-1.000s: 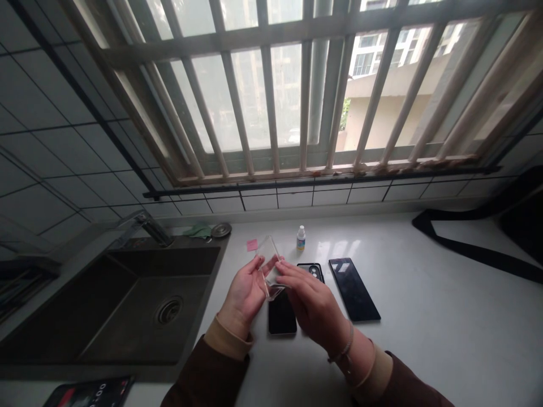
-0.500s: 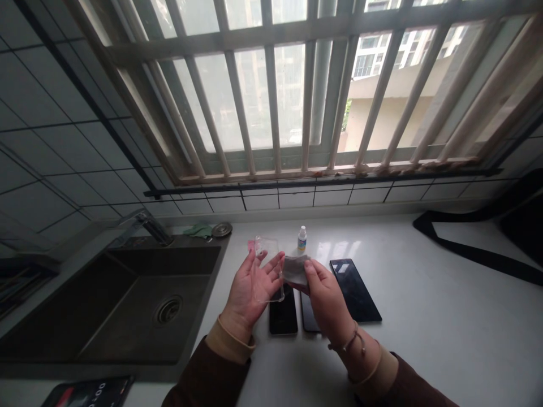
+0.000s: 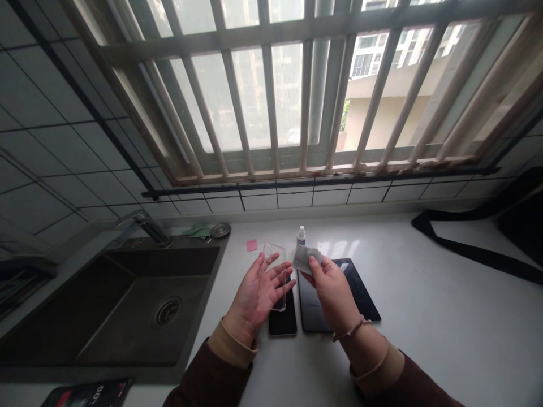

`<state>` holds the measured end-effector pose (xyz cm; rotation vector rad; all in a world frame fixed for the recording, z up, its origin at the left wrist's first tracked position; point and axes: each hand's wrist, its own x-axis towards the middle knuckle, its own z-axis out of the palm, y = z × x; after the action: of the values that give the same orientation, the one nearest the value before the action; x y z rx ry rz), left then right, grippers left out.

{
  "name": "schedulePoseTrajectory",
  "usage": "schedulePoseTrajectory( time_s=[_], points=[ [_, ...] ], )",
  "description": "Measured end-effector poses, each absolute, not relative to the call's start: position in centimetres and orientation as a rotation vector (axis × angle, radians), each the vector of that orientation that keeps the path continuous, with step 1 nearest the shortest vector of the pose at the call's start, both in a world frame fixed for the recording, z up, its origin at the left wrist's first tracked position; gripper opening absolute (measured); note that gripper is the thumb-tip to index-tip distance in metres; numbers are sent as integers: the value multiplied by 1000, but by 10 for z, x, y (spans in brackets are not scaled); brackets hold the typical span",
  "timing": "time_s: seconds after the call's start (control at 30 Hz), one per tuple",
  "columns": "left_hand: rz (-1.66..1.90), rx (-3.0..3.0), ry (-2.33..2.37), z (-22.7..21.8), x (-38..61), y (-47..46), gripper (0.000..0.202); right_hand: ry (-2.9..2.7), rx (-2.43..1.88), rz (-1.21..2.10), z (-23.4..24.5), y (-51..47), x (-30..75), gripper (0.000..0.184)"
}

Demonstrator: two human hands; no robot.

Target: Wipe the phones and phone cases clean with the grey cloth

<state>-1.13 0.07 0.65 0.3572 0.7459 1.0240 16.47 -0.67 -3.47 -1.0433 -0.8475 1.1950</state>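
Note:
A clear phone case (image 3: 275, 248) is held up in my left hand (image 3: 265, 291), whose palm is turned up and whose fingers spread across it. My right hand (image 3: 333, 282) pinches a folded grey cloth (image 3: 302, 260) between thumb and fingers, just to the right of the case and apart from it. Below the case a black phone (image 3: 283, 322) lies on the counter, partly covered by my left hand. A dark tablet (image 3: 362, 297) lies beneath my right hand, which hides its middle. The small white-capped bottle (image 3: 301, 233) stands behind the cloth, its lower part hidden.
A pink sticky note (image 3: 251, 245) lies on the white counter (image 3: 445, 333). To the left are a dark sink (image 3: 127, 322), a faucet (image 3: 155, 229), a green cloth (image 3: 197, 230) and a metal drain strainer (image 3: 220, 229). A black strap (image 3: 466, 254) lies at the right.
The cloth has moved right and slightly up, away from the case, and turned in my right hand. My left hand has shifted a little right, uncovering the sticky note.

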Motion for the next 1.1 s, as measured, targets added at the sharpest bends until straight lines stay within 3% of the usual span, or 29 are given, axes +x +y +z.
schedulePoseTrajectory(
  time_s=[0.17,0.27,0.37,0.53,0.87,1.1],
  points=[
    [873,428,728,7,-2,-10,56,-1326,-1447,466,-27,-16,177,38],
    [797,463,677,7,2,-15,55,-1552,-1342,116,-29,-19,174,34],
    [785,453,639,5,3,-16,50,-1844,-1142,-11,-37,-18,166,46],
    [960,366,685,0,-2,-6,44,-2140,-984,-24,-43,-18,157,55],
    [1165,180,763,-1,-16,12,40,-2353,-696,167,-32,-32,148,49],
    [1294,171,794,5,-23,15,37,-2072,-570,628,-8,-47,154,42]
  ],
)
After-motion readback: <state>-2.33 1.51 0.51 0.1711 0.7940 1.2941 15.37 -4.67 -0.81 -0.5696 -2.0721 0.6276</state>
